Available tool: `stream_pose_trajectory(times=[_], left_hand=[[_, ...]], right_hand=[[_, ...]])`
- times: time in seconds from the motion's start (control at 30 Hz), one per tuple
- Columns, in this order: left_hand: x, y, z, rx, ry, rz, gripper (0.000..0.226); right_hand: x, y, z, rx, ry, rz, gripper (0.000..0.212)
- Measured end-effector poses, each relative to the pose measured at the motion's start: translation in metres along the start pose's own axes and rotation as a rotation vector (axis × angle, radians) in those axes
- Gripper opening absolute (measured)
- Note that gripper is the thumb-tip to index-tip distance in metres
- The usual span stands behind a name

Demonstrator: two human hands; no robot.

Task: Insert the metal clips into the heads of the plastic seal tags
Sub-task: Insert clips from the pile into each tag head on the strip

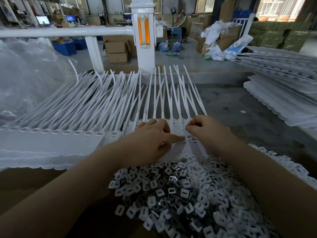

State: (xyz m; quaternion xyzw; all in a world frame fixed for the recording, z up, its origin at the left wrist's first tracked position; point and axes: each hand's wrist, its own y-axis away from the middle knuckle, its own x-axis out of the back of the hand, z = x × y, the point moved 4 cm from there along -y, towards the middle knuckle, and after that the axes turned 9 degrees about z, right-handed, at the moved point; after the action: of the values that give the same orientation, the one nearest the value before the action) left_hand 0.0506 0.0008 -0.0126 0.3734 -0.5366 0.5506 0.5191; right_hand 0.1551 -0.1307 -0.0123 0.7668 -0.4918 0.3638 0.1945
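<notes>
**Clip by clip along a row of white seal tags**

A long strip of plastic seal tags (56, 134) lies across the bench, heads toward the worker and tails fanned away toward a white railing post (143, 33). To the left of the fingers, the square head sockets in the row look open; whether any already carries a clip cannot be told from here. The left hand (151, 138) rests on the tags, palm down, its forefinger stretched straight out to the right and its tip pressing at a tag head (193, 139) just where the two hands meet; the other fingers lie loosely flat and hold nothing that shows. Right beside that fingertip, the right hand (205, 131) has its fingers curled inward, tips bunched together above the same head, in what looks like a pinch. A clip is probably between them, but it is hidden, so that cannot be confirmed. Below both wrists, nearest the worker, spreads the heap of metal clips (185, 189), silvery and white squares piled loose. Further right, well apart from the hands, more strips of tags (277, 103) are stacked.

The step in hand appears to be seating one clip in a socket. The next move likely calls for a firm press down, then a fresh clip from the heap and the neighbouring head.
</notes>
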Motion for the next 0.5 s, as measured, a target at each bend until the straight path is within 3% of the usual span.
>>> stream_pose_trajectory(times=[0.2,0.37,0.5], left_hand=[[0.018,0.006,0.003,-0.002,0.526,-0.017,0.018],[0.008,0.005,0.015,-0.066,0.287,-0.251,0.022],[0.009,0.006,0.015,-0.06,0.297,-0.287,0.027]], right_hand=[[-0.001,-0.002,0.0,-0.003,-0.015,-0.006,0.015],[0.0,-0.002,0.001,-0.002,-0.016,-0.003,0.015],[0.001,-0.002,0.001,0.004,-0.008,0.004,0.015]])
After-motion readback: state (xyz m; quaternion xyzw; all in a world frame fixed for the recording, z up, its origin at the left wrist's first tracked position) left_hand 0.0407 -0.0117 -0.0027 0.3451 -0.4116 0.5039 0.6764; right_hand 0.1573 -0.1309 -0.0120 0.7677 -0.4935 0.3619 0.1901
